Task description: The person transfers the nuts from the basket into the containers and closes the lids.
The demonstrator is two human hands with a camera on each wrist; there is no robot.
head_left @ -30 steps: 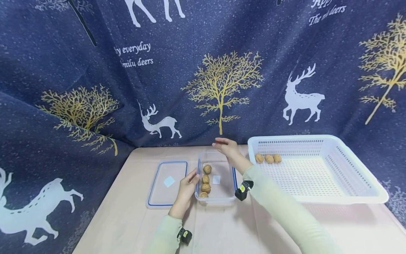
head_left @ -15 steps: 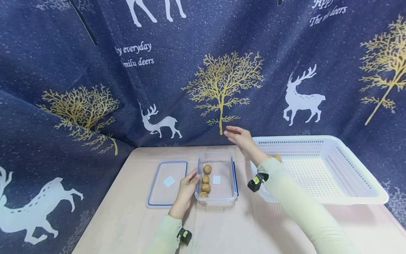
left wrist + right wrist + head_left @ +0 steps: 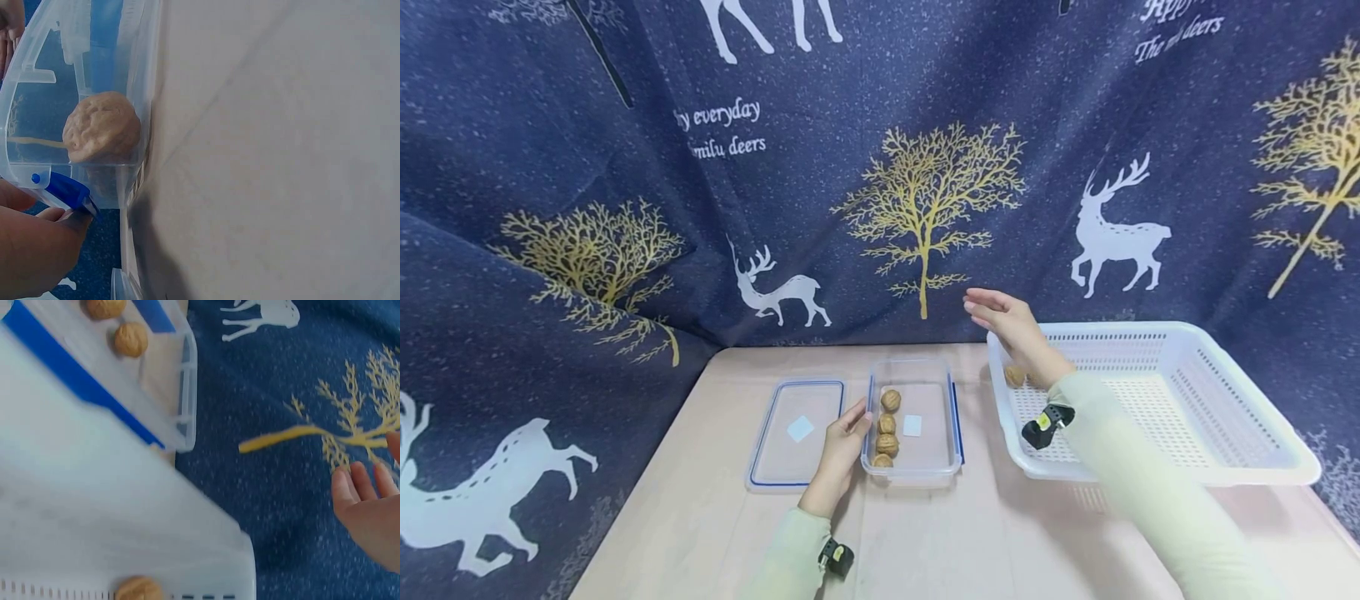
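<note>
A clear plastic food container [image 3: 917, 479] with blue latches stands on the table, several walnuts [image 3: 887, 444] in a row along its left side. My left hand [image 3: 838, 450] holds its left wall, thumb near the rim; in the left wrist view the fingers [image 3: 65, 215] lie against a blue latch [image 3: 67, 189]. Above the left end of a white basket [image 3: 1157, 479] hangs my right hand [image 3: 1011, 329], fingers loosely bent with nothing in them. One walnut [image 3: 1015, 377] shows in the basket below it; my right wrist and forearm cover part of the basket.
A clear lid [image 3: 797, 479] with a blue seal lies on the table left of the container. Behind the table [image 3: 940, 542] hangs a dark blue cloth [image 3: 880, 275] printed with deer and trees. The basket stands close to the container's right.
My right hand has moved right, from over the container's far end to over the basket's left end. The left hand and the walnuts in the container have kept their places.
</note>
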